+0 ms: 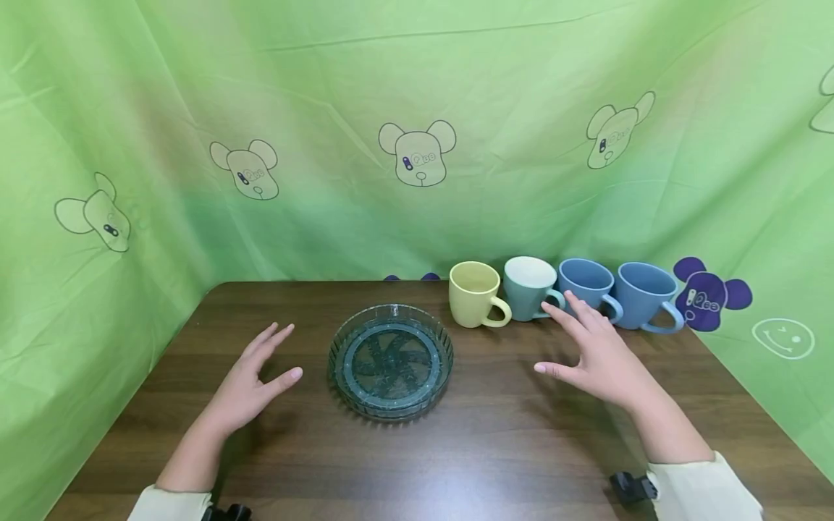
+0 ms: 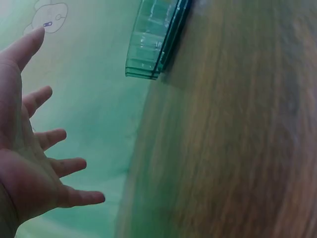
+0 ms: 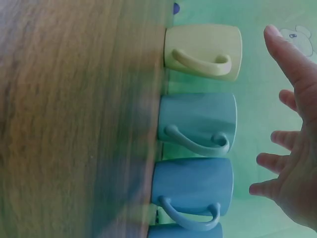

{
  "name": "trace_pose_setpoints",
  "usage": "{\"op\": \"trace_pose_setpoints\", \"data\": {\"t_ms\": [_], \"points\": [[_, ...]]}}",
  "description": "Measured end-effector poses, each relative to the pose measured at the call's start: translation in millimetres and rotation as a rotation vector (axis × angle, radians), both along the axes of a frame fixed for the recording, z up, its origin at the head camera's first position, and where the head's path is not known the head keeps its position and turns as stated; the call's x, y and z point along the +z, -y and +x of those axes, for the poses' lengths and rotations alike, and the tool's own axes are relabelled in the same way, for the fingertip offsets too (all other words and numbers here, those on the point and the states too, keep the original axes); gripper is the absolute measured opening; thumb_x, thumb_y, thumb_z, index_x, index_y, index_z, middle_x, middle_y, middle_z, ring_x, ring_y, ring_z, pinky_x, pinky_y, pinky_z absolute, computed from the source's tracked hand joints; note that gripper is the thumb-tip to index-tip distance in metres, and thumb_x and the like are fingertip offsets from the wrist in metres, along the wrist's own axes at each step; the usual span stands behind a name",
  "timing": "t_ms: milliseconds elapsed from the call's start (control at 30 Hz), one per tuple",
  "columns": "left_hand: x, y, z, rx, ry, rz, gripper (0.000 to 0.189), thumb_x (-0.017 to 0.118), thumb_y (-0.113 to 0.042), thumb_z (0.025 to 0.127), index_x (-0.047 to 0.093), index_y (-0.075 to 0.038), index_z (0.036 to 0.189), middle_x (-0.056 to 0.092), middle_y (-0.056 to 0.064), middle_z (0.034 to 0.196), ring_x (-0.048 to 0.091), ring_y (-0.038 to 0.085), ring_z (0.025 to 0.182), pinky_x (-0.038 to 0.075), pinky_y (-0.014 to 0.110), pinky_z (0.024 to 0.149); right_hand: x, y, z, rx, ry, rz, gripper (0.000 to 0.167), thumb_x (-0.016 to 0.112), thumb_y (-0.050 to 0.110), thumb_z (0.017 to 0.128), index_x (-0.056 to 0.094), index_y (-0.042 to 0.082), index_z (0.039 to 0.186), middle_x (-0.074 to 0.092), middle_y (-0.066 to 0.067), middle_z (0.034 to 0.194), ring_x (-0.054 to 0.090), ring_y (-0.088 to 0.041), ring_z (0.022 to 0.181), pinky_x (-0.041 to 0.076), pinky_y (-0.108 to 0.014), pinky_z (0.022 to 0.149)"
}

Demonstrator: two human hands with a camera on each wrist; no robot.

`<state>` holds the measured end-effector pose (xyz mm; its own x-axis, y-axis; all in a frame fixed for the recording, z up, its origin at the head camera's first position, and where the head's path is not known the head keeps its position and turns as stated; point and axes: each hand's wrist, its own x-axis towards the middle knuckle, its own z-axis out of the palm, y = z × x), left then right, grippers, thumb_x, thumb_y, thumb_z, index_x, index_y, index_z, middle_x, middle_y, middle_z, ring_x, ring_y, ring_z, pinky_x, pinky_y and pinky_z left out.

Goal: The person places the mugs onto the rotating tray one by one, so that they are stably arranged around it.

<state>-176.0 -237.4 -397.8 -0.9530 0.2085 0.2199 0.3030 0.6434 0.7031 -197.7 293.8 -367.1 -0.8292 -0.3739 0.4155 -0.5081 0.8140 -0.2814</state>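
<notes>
A round, ribbed dish of dark teal glass (image 1: 391, 362) lies on the table between the two hands. To its left my left hand (image 1: 244, 383) hovers with spread fingers, holding nothing; the left wrist view shows the dish's side wall (image 2: 148, 42) beyond the thumb. My right hand (image 1: 599, 358) is held in front of the mugs, fingers apart and nothing in them. Along the back right stand a yellow mug (image 1: 465, 300), a teal mug (image 1: 521, 293) with a white inside, a blue mug (image 1: 580, 278) and another blue mug (image 1: 638, 297), handles toward the right.
The brown wooden table (image 1: 456, 463) ends at a green cloth backdrop (image 1: 326, 87) printed with bear heads. The mugs stand close together near the table's back edge. Black wrist straps (image 1: 633, 488) show at the cuffs.
</notes>
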Motion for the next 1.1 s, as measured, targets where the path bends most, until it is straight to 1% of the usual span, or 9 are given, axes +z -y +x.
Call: {"op": "trace_pose_setpoints", "data": {"t_ms": [100, 200, 333, 500, 667, 767, 900, 1033, 1100], "points": [[1.3, -1.9, -1.6, -0.027, 0.044, 0.086, 0.067, 0.063, -0.032, 0.096, 0.031, -0.024, 0.154, 0.015, 0.016, 0.16, 0.019, 0.048, 0.141, 0.029, 0.074, 0.101, 0.3, 1.0, -1.2, 0.008, 0.017, -0.03, 0.09, 0.084, 0.039, 0.075, 0.039, 0.014, 0.149, 0.021, -0.029, 0.155, 0.026, -0.058, 0.132, 0.024, -0.072, 0.103], [2.5, -4.2, -2.9, -0.036, 0.084, 0.155, 0.065, 0.062, -0.03, 0.097, 0.03, -0.024, 0.154, 0.015, 0.015, 0.16, 0.018, 0.046, 0.141, 0.025, 0.073, 0.103, 1.9, 3.6, -3.1, 0.011, 0.045, -0.074, 0.088, 0.084, 0.037, 0.076, 0.04, 0.014, 0.149, 0.022, -0.028, 0.155, 0.027, -0.056, 0.133, 0.027, -0.073, 0.1], [0.6, -7.4, -7.3, -0.043, 0.109, 0.211, 0.064, 0.06, -0.03, 0.098, 0.03, -0.027, 0.154, 0.019, 0.011, 0.159, 0.024, 0.043, 0.139, 0.03, 0.071, 0.102, 3.6, 7.6, -5.6, 0.028, 0.064, -0.124, 0.085, 0.083, 0.033, 0.078, 0.041, 0.014, 0.148, 0.026, -0.028, 0.153, 0.028, -0.053, 0.134, 0.028, -0.072, 0.1], [0.1, -12.5, -11.9, -0.047, 0.136, 0.237, 0.063, 0.06, -0.031, 0.098, 0.031, -0.028, 0.153, 0.021, 0.009, 0.159, 0.029, 0.037, 0.137, 0.036, 0.066, 0.1, 4.0, 12.1, -8.0, 0.047, 0.06, -0.16, 0.083, 0.084, 0.03, 0.077, 0.043, 0.013, 0.147, 0.03, -0.027, 0.152, 0.029, -0.049, 0.135, 0.03, -0.07, 0.101], [1.2, -17.4, -13.5, -0.041, 0.17, 0.247, 0.064, 0.061, -0.033, 0.097, 0.032, -0.029, 0.153, 0.021, 0.008, 0.159, 0.031, 0.037, 0.137, 0.032, 0.072, 0.099, 1.8, 16.7, -10.4, 0.052, 0.088, -0.19, 0.086, 0.086, 0.031, 0.074, 0.044, 0.011, 0.146, 0.031, -0.024, 0.152, 0.029, -0.046, 0.137, 0.032, -0.069, 0.1], [0.5, -19.5, -16.0, -0.039, 0.19, 0.266, 0.064, 0.062, -0.034, 0.096, 0.032, -0.03, 0.153, 0.023, 0.007, 0.158, 0.033, 0.036, 0.136, 0.031, 0.073, 0.099, -0.2, 18.8, -13.1, 0.035, 0.116, -0.21, 0.086, 0.086, 0.033, 0.074, 0.044, 0.011, 0.146, 0.031, -0.022, 0.153, 0.028, -0.043, 0.138, 0.033, -0.068, 0.1], [-2.8, -21.4, -22.3, -0.057, 0.225, 0.336, 0.065, 0.063, -0.031, 0.096, 0.032, -0.025, 0.153, 0.027, 0.01, 0.156, 0.038, 0.037, 0.133, 0.039, 0.064, 0.098, -2.1, 21.3, -17.9, 0.009, 0.149, -0.237, 0.086, 0.085, 0.033, 0.076, 0.043, 0.007, 0.146, 0.033, -0.022, 0.151, 0.029, -0.043, 0.138, 0.036, -0.066, 0.1], [-7.3, -22.6, -29.6, -0.072, 0.281, 0.428, 0.067, 0.064, -0.028, 0.096, 0.032, -0.02, 0.153, 0.028, 0.017, 0.154, 0.042, 0.038, 0.129, 0.049, 0.049, 0.094, -2.9, 23.4, -22.4, -0.011, 0.194, -0.267, 0.083, 0.083, 0.033, 0.079, 0.042, 0.003, 0.145, 0.039, -0.024, 0.147, 0.04, -0.045, 0.13, 0.039, -0.063, 0.099], [-9.4, -23.0, -32.5, -0.072, 0.31, 0.456, 0.067, 0.064, -0.027, 0.096, 0.031, -0.02, 0.153, 0.028, 0.018, 0.154, 0.043, 0.037, 0.128, 0.051, 0.046, 0.093, -3.5, 24.4, -23.6, -0.027, 0.232, -0.291, 0.082, 0.081, 0.034, 0.08, 0.042, 0.003, 0.146, 0.041, -0.024, 0.146, 0.044, -0.046, 0.126, 0.04, -0.062, 0.098]]}}
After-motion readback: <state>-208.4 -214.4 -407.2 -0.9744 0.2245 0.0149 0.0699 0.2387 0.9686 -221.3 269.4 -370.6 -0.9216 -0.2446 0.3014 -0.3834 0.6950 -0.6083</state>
